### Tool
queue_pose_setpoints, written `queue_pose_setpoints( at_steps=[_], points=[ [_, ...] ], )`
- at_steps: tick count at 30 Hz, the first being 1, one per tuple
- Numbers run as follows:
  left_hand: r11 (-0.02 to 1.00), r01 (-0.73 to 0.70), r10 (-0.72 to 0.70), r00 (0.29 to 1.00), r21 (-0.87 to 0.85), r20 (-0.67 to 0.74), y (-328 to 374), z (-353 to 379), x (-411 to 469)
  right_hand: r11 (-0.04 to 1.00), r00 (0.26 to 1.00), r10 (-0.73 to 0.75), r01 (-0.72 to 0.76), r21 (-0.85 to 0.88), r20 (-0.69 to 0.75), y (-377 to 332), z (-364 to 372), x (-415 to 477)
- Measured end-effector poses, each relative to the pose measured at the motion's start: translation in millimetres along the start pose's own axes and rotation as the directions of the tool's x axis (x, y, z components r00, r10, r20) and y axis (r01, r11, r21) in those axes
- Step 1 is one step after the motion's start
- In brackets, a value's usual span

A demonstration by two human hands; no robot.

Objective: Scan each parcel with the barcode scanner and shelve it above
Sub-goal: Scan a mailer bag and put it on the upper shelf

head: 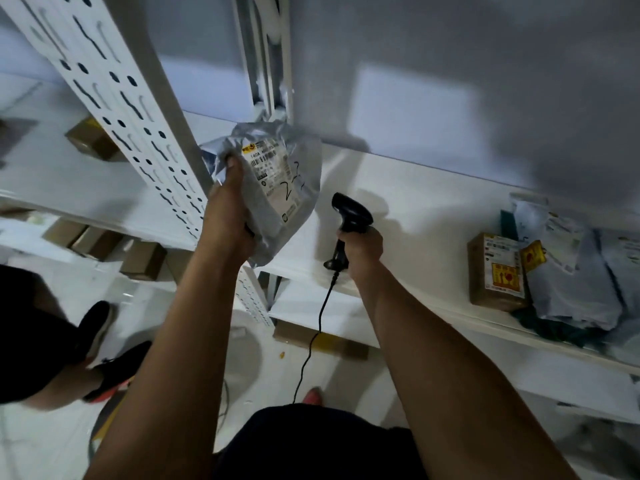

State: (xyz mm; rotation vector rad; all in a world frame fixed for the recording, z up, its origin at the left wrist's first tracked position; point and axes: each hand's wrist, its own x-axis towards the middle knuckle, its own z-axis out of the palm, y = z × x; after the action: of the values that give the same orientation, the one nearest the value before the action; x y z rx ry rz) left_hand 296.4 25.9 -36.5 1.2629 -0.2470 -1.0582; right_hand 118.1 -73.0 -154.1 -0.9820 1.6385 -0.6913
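The left hand [228,216] holds a grey plastic mail bag [298,157] from its left edge. The thumb lies on top beside the white label [272,176]; the other fingers are under the bag and hidden. The bag hangs over the front edge of the white shelf [433,202], with the label facing up.

The right hand [363,247] has its fingers curled tight around the handle of the black scanner [351,214]. The scanner head is just beside the lower right edge of the bag. Its cable [313,341] drops down toward the floor.

A white post with holes [131,109] stands close on the left of the bag. Further right on the same shelf are a cardboard box [495,271] with a yellow sticker and, touching it, a pile of grey-blue bags [581,278]. Left of the post, brown boxes [90,137] lie on the shelves. Another person's dark shoes [98,327] are on the floor at the left.
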Motion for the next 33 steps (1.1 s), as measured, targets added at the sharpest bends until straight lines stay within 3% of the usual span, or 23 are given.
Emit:
queue_pose_setpoints(
  at_steps=[3, 6, 9, 11, 13, 15, 17, 18, 20, 26, 29, 33],
  points=[
    [0.998, -0.009, 0.01, 1.0, -0.059, 0.03, -7.0, -5.0, 1.8, 0.971, 0.99, -0.137, 0.139, -0.193, 0.025, 0.4, 5.2, 11.4],
    [0.999, 0.012, -0.011, 1.0, -0.049, 0.013, -10.5, -11.2, -2.9, 0.869, 0.973, -0.23, 0.221, -0.442, 0.035, 7.7, 6.9, 20.5],
    [0.997, 0.062, -0.061, 0.998, -0.055, 0.034, -12.6, -7.0, -7.2, 0.784, 0.973, -0.228, 0.169, -0.597, -0.024, 14.8, -1.7, 22.1],
    [0.997, 0.067, -0.064, 0.994, -0.032, 0.088, -4.8, 7.3, -19.4, 0.797, 0.965, -0.251, 0.163, -0.581, -0.074, 10.5, -13.2, 15.5],
    [0.998, 0.041, -0.045, 0.993, 0.038, 0.107, 9.2, 28.1, -34.1, 0.868, 0.942, -0.32, 0.249, -0.429, -0.1, -3.1, -27.9, 8.9],
    [0.994, 0.049, -0.066, 0.978, 0.093, 0.196, 18.6, 46.9, -42.5, 0.974, 0.973, -0.226, 0.224, -0.035, -0.038, -27.5, -46.3, 0.2],
    [0.992, 0.08, -0.106, 0.949, 0.098, 0.298, 23.3, 66.2, -52.7, 0.933, 0.969, -0.037, -0.053, 0.356, 0.242, -53.5, -72.6, -13.7],
    [0.993, 0.087, -0.112, 0.92, 0.083, 0.376, 23.4, 76.2, -56.9, 0.884, 0.937, -0.021, -0.145, 0.444, 0.349, -63.2, -88.9, -20.1],
    [0.994, 0.089, -0.108, 0.884, 0.065, 0.455, 21.6, 96.3, -65.8, 0.835, 0.907, -0.064, -0.18, 0.521, 0.416, -71.1, -121.8, -28.7],
    [0.987, 0.084, -0.134, 0.903, 0.138, 0.408, 2.3, 163.1, -88.8, 0.681, 0.938, -0.292, 0.068, 0.729, 0.185, -46.1, -225.7, -33.8],
    [0.935, 0.012, -0.114, 0.957, 0.356, 0.267, -18.6, 192.4, -91.9, 0.593, 0.928, -0.366, 0.18, 0.785, 0.064, -31.4, -266.0, -38.5],
    [0.774, 0.019, -0.174, 0.968, 0.633, 0.184, -52.5, 229.4, -111.2, 0.481, 0.908, -0.409, 0.302, 0.823, -0.094, -15.0, -315.0, -52.0]
  ],
)
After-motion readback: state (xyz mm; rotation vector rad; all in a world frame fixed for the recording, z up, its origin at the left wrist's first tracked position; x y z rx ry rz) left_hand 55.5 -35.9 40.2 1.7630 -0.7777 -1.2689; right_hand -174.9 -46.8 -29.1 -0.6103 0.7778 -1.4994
